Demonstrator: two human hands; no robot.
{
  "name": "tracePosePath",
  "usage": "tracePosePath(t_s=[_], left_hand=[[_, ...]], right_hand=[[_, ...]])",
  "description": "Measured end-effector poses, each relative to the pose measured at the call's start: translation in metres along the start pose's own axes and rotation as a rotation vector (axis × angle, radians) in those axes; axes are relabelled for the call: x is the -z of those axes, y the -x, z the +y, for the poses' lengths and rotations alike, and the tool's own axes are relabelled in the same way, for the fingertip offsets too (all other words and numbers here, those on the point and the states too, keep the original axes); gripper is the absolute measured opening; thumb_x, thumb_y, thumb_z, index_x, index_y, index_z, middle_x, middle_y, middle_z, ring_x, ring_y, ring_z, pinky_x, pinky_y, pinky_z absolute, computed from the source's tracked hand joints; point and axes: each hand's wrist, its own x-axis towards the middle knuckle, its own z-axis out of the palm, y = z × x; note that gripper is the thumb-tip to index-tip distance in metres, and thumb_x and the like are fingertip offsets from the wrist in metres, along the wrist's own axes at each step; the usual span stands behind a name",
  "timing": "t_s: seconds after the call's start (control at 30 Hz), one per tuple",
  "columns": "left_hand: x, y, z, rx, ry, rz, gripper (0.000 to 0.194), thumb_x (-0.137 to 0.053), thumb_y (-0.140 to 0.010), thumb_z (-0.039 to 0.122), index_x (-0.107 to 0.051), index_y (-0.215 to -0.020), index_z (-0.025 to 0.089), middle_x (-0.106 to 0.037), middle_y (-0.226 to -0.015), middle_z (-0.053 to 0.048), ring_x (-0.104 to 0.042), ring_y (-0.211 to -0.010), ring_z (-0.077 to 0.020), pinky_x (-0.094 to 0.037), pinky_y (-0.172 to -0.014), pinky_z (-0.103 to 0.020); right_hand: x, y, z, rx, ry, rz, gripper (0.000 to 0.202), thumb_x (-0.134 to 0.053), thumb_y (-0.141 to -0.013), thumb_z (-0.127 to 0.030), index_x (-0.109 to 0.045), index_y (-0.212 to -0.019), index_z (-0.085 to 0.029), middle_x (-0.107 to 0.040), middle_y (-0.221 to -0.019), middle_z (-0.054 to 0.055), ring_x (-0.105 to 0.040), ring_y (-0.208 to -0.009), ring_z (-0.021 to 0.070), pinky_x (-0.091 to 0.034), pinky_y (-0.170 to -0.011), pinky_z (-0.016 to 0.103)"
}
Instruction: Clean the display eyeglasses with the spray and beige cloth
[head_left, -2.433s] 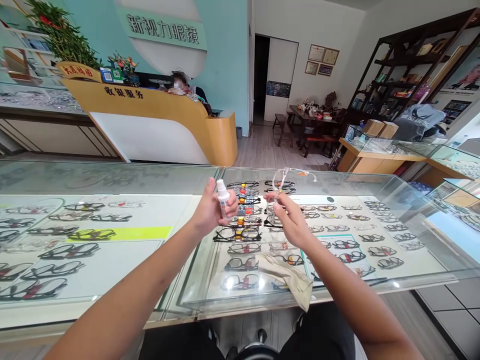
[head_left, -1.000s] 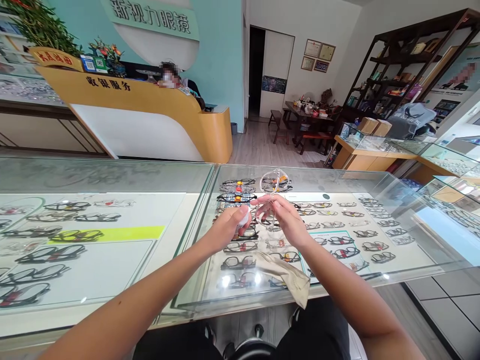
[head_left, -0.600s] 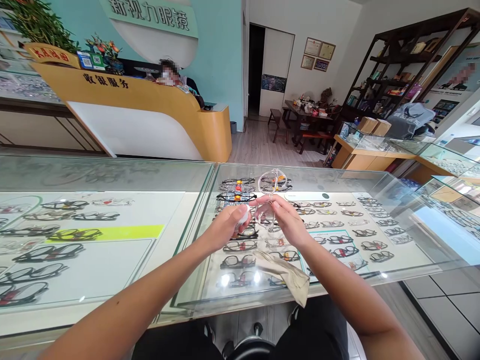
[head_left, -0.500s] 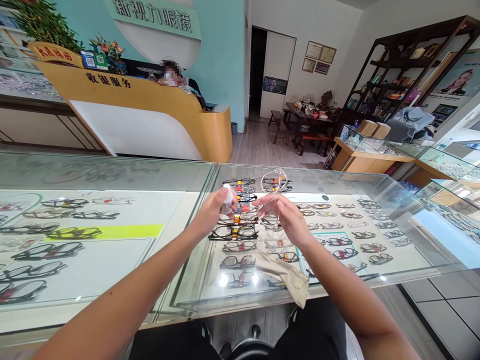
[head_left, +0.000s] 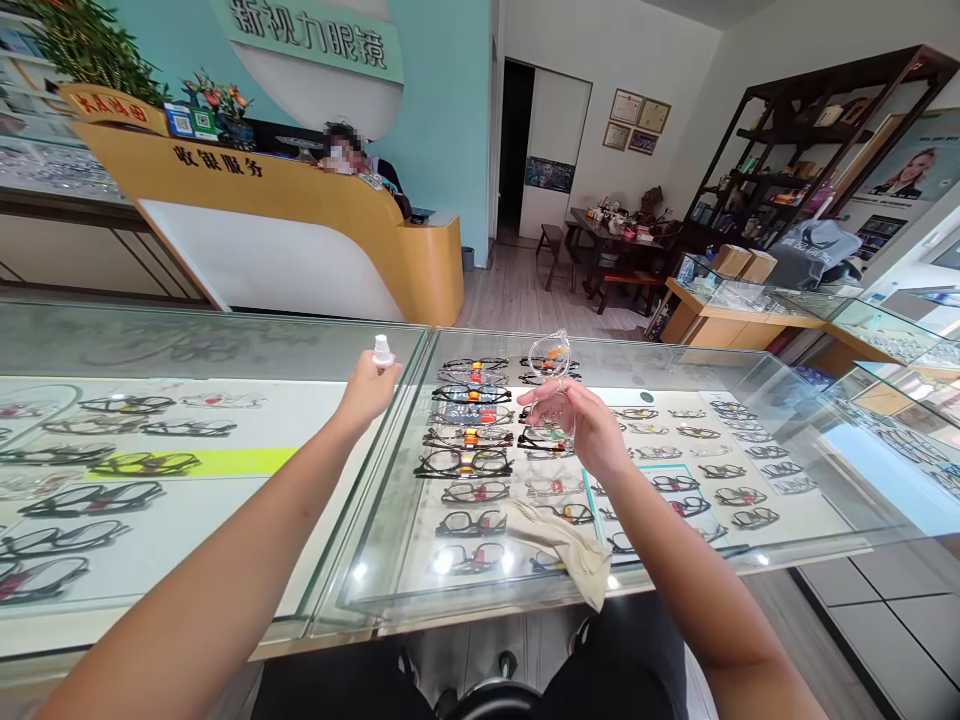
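My left hand (head_left: 366,392) is closed around a small white spray bottle (head_left: 383,351), only its cap showing above my fingers, out over the left part of the glass counter (head_left: 225,345). My right hand (head_left: 589,430) holds a pair of clear-framed glasses (head_left: 550,368) upright above the display case. A beige cleaning cloth (head_left: 566,545) lies crumpled on the glass near the front edge, below my right forearm.
Under the glass lie rows of eyeglass frames (head_left: 469,435). A yellow reception desk (head_left: 300,215) with a seated person (head_left: 341,150) stands behind. More glass cases (head_left: 862,330) and dark shelving (head_left: 810,150) are at the right, a wooden table (head_left: 615,245) at the back.
My left hand has carried the spray bottle away from the glasses, leftward and farther out over the counter. My right hand still holds the glasses, shifted slightly.
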Motion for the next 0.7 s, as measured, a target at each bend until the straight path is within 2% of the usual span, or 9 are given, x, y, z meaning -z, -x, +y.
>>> tracePosePath(t_s=[0.2,0.3,0.37,0.47,0.53,0.6,0.63,0.67,0.7], left_hand=[[0.007,0.001,-0.012,0.03,-0.116,-0.082,0.044,-0.073,-0.106,0.042,-0.067,-0.141,0.016,-0.069,-0.14,-0.013,-0.071,-0.121,-0.0281,-0.064,-0.103,-0.05],[0.006,0.001,-0.009,0.037,-0.128,-0.073,0.045,-0.073,-0.106,0.042,-0.066,-0.142,0.016,-0.069,-0.14,-0.014,-0.072,-0.122,-0.0284,-0.064,-0.103,-0.051],[0.005,0.001,-0.003,0.037,-0.12,-0.011,0.057,-0.079,-0.1,0.036,-0.058,-0.146,0.008,-0.066,-0.138,-0.018,-0.068,-0.12,-0.0288,-0.06,-0.106,-0.052],[0.006,0.01,0.015,-0.039,-0.11,0.186,0.083,-0.085,-0.088,0.021,-0.037,-0.153,0.002,-0.047,-0.153,-0.028,-0.05,-0.138,-0.0317,-0.041,-0.123,-0.053],[0.007,0.028,0.033,-0.185,-0.108,0.303,0.081,-0.081,-0.089,0.018,-0.036,-0.155,0.009,-0.038,-0.163,-0.023,-0.039,-0.151,-0.0301,-0.029,-0.131,-0.047],[0.004,0.057,0.054,-0.498,-0.06,0.328,0.054,-0.076,-0.093,0.021,-0.052,-0.142,0.015,-0.054,-0.15,-0.015,-0.051,-0.14,-0.0286,-0.04,-0.12,-0.041],[0.001,0.074,0.063,-0.663,-0.007,0.278,0.033,-0.072,-0.094,0.02,-0.061,-0.124,0.017,-0.064,-0.129,-0.011,-0.06,-0.121,-0.0275,-0.046,-0.108,-0.041],[-0.005,0.093,0.07,-0.774,0.005,0.095,0.014,-0.067,-0.099,0.021,-0.064,-0.112,0.019,-0.069,-0.112,-0.008,-0.064,-0.106,-0.0252,-0.048,-0.099,-0.039],[-0.012,0.112,0.076,-0.86,-0.024,-0.14,0.007,-0.062,-0.104,0.021,-0.068,-0.107,0.02,-0.071,-0.104,-0.007,-0.065,-0.099,-0.0243,-0.049,-0.093,-0.039]], right_hand=[[-0.002,0.001,-0.004,0.03,-0.012,-0.02,0.035,-0.064,-0.102,-0.054,-0.08,-0.105,-0.023,-0.086,-0.111,0.009,-0.075,-0.087,0.0237,-0.059,-0.088,0.042],[-0.001,0.001,-0.005,0.026,0.01,-0.015,0.037,-0.063,-0.101,-0.057,-0.079,-0.104,-0.024,-0.086,-0.11,0.009,-0.074,-0.086,0.024,-0.06,-0.087,0.043],[0.0,0.001,-0.005,0.022,0.022,-0.016,0.037,-0.062,-0.102,-0.057,-0.078,-0.105,-0.024,-0.086,-0.111,0.009,-0.074,-0.086,0.024,-0.061,-0.088,0.044],[0.002,0.0,-0.006,0.032,0.02,-0.017,0.035,-0.061,-0.103,-0.055,-0.079,-0.106,-0.025,-0.086,-0.111,0.008,-0.074,-0.087,0.023,-0.061,-0.091,0.044],[0.003,0.0,-0.008,0.048,0.008,-0.016,0.033,-0.061,-0.104,-0.053,-0.079,-0.105,-0.025,-0.086,-0.111,0.007,-0.074,-0.086,0.0224,-0.06,-0.091,0.043],[0.004,0.0,-0.011,0.053,0.004,-0.009,0.033,-0.061,-0.103,-0.053,-0.079,-0.104,-0.025,-0.085,-0.111,0.008,-0.073,-0.085,0.0226,-0.06,-0.089,0.043],[0.004,0.0,-0.012,0.05,0.007,-0.004,0.034,-0.061,-0.102,-0.054,-0.079,-0.104,-0.025,-0.085,-0.11,0.008,-0.073,-0.085,0.0229,-0.059,-0.089,0.043],[0.003,0.0,-0.013,0.046,0.013,0.003,0.035,-0.062,-0.102,-0.055,-0.078,-0.103,-0.025,-0.085,-0.11,0.008,-0.072,-0.085,0.0232,-0.059,-0.089,0.044],[0.003,0.001,-0.013,0.043,0.02,0.007,0.035,-0.061,-0.102,-0.056,-0.078,-0.103,-0.025,-0.085,-0.11,0.009,-0.072,-0.085,0.0233,-0.059,-0.089,0.044]])
